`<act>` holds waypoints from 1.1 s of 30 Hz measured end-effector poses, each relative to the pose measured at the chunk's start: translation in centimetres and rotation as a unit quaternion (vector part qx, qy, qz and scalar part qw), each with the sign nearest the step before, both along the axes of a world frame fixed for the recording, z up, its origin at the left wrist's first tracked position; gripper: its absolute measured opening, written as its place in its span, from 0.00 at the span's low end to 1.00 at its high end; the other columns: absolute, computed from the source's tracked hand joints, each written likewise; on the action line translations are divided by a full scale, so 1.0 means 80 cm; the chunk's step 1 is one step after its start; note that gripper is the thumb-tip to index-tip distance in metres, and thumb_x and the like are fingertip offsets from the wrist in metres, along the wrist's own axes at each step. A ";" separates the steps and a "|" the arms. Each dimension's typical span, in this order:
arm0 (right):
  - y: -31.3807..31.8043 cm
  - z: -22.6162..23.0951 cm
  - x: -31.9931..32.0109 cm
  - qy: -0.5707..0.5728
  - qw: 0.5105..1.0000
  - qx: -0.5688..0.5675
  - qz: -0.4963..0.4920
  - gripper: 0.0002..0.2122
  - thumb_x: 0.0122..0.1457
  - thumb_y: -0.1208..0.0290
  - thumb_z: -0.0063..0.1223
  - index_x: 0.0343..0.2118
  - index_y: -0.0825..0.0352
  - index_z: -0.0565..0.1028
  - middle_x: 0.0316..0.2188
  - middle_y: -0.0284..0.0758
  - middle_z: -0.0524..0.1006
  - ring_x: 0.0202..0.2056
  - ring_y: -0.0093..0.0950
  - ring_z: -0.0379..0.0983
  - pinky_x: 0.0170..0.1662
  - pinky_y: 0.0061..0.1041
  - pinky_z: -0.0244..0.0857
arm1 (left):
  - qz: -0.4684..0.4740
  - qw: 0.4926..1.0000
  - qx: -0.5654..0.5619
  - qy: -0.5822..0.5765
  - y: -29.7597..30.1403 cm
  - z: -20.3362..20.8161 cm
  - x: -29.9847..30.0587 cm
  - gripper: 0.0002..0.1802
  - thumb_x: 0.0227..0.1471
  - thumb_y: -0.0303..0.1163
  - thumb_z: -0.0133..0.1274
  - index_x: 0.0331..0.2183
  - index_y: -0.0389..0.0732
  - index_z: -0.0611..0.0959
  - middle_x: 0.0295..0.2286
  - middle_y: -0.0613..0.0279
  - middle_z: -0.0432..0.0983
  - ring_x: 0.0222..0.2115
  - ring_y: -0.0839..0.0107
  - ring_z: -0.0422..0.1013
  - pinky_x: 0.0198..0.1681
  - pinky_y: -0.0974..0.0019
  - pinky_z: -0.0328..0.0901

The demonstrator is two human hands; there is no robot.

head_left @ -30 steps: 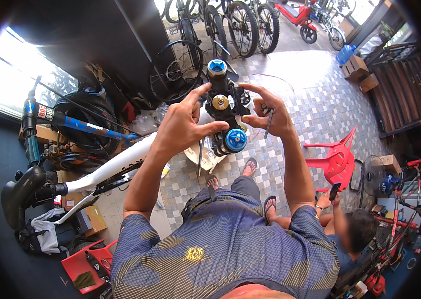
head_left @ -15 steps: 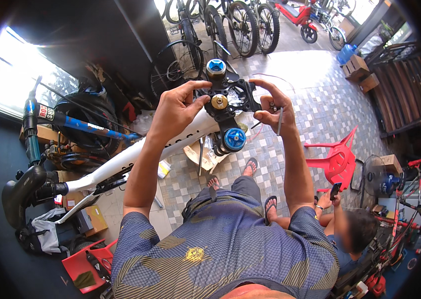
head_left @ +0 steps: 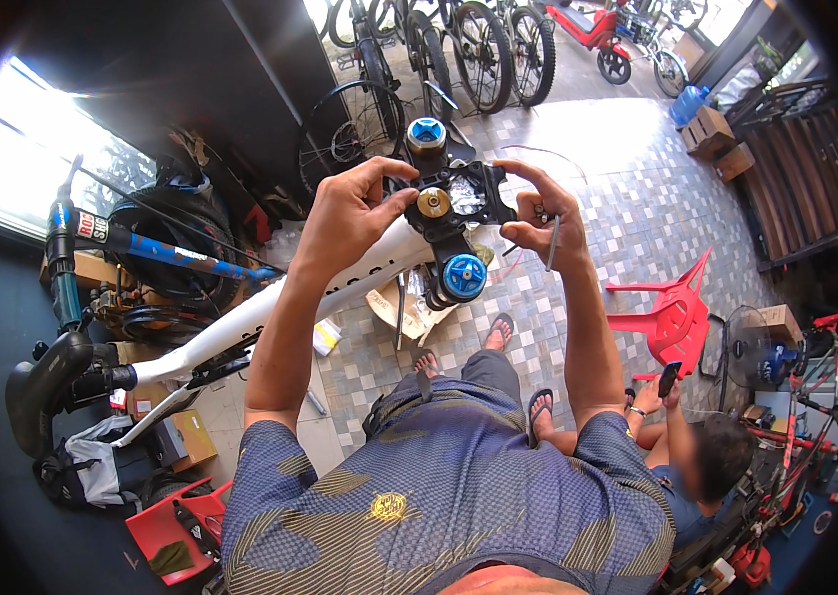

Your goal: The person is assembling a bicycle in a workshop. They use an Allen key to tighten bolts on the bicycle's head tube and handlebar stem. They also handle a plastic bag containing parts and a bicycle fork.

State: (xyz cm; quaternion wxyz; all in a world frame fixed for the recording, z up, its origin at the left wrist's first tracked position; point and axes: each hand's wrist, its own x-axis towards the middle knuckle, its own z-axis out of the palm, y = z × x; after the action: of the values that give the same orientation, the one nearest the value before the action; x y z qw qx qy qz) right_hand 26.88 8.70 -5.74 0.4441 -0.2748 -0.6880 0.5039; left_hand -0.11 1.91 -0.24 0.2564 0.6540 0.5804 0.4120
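Note:
A white bike frame (head_left: pixel 354 283) ends at a black fork crown, with one blue fork cap (head_left: pixel 427 132) on its far side and another blue cap (head_left: pixel 464 278) on its near side. Between them a gold top cap (head_left: pixel 434 202) sits on a black stem (head_left: pixel 486 195). My left hand (head_left: pixel 354 208) has its thumb and index finger closed on the stem's left side, close to the gold cap. My right hand (head_left: pixel 548 213) pinches the stem's right, forked end. A thin hex key (head_left: pixel 554 243) and some small bolts (head_left: pixel 541 211) lie in its curled fingers.
Several bikes (head_left: pixel 478 59) stand along the far side. To the right are a red plastic chair (head_left: pixel 671 322), a fan (head_left: pixel 751 342) and a seated person (head_left: pixel 696 466) holding a phone. Torn cardboard (head_left: pixel 414 312) lies on the tiled floor beneath the frame.
The stem and fork crown have turned or shifted very slightly to the left. My right hand has moved a little left with the stem; my left hand keeps its grip.

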 end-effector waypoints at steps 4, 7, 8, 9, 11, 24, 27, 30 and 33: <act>0.004 -0.006 -0.001 -0.007 1.000 0.006 0.006 0.41 0.44 0.55 0.77 0.60 0.68 0.71 0.16 0.16 0.58 0.18 0.09 0.50 0.23 0.17 0.37 | -0.005 1.000 -0.006 -0.004 0.000 0.000 -0.001 0.14 0.52 0.26 0.65 0.43 0.41 0.87 0.18 0.78 0.56 0.20 0.85 0.51 0.23 0.74 0.48; 0.007 -0.009 -0.001 -0.013 1.000 0.010 0.014 0.40 0.44 0.57 0.77 0.60 0.68 0.71 0.16 0.16 0.58 0.18 0.09 0.50 0.24 0.16 0.38 | -0.006 1.000 -0.005 -0.007 0.000 -0.001 -0.001 0.14 0.52 0.26 0.65 0.44 0.42 0.87 0.18 0.78 0.56 0.20 0.85 0.51 0.23 0.74 0.47; 0.007 -0.009 -0.002 -0.017 1.000 0.011 0.016 0.40 0.44 0.57 0.77 0.60 0.68 0.71 0.16 0.16 0.58 0.18 0.09 0.50 0.24 0.16 0.38 | -0.006 1.000 -0.005 -0.009 0.000 -0.002 -0.001 0.14 0.52 0.26 0.65 0.44 0.42 0.87 0.18 0.78 0.56 0.20 0.85 0.51 0.23 0.74 0.47; 0.008 -0.009 -0.002 -0.022 1.000 0.013 0.018 0.40 0.45 0.58 0.77 0.60 0.68 0.71 0.16 0.16 0.58 0.18 0.09 0.50 0.24 0.16 0.39 | -0.006 1.000 -0.005 -0.008 0.000 -0.002 -0.001 0.15 0.52 0.26 0.65 0.44 0.42 0.87 0.18 0.78 0.56 0.20 0.85 0.51 0.23 0.74 0.47; 0.009 -0.011 -0.002 -0.021 1.000 0.011 0.020 0.40 0.44 0.58 0.77 0.60 0.68 0.71 0.16 0.15 0.58 0.18 0.09 0.50 0.24 0.16 0.39 | -0.007 1.000 -0.003 -0.006 0.000 -0.001 -0.001 0.15 0.53 0.26 0.65 0.44 0.42 0.87 0.18 0.78 0.56 0.20 0.85 0.51 0.23 0.74 0.47; 0.010 -0.009 -0.013 -0.019 0.999 -0.010 0.049 0.39 0.44 0.62 0.77 0.61 0.66 0.71 0.17 0.15 0.58 0.19 0.08 0.50 0.25 0.15 0.40 | -0.083 0.996 -0.015 -0.023 -0.016 0.003 -0.006 0.46 0.39 0.45 0.76 0.58 0.41 0.75 0.15 0.80 0.56 0.17 0.87 0.51 0.23 0.75 0.43; 0.012 -0.006 -0.011 -0.040 0.997 -0.011 0.059 0.37 0.47 0.62 0.76 0.61 0.64 0.71 0.16 0.17 0.61 0.20 0.10 0.54 0.26 0.15 0.45 | -0.080 0.996 -0.030 -0.016 -0.017 0.002 -0.001 0.51 0.35 0.51 0.77 0.58 0.40 0.74 0.14 0.79 0.57 0.16 0.86 0.52 0.22 0.74 0.43; 0.013 -0.007 -0.011 -0.044 0.997 -0.008 0.058 0.37 0.47 0.62 0.76 0.61 0.64 0.71 0.16 0.16 0.61 0.20 0.10 0.54 0.26 0.15 0.44 | -0.068 0.997 -0.020 -0.011 -0.018 0.002 0.005 0.49 0.34 0.45 0.78 0.58 0.42 0.75 0.14 0.81 0.57 0.17 0.88 0.52 0.22 0.76 0.42; 0.012 -0.012 -0.016 -0.017 0.998 -0.009 0.057 0.39 0.44 0.63 0.77 0.61 0.65 0.71 0.17 0.14 0.58 0.19 0.08 0.51 0.25 0.14 0.40 | -0.069 0.998 -0.009 -0.007 -0.017 -0.002 0.006 0.48 0.35 0.44 0.78 0.57 0.42 0.75 0.14 0.80 0.58 0.17 0.88 0.52 0.22 0.76 0.42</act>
State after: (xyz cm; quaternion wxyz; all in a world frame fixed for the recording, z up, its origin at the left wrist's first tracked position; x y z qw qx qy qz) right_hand 25.61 9.67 -6.71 0.4000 -0.2480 -0.7054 0.5300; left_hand 0.38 0.54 -0.43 0.2941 0.6870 0.5363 0.3924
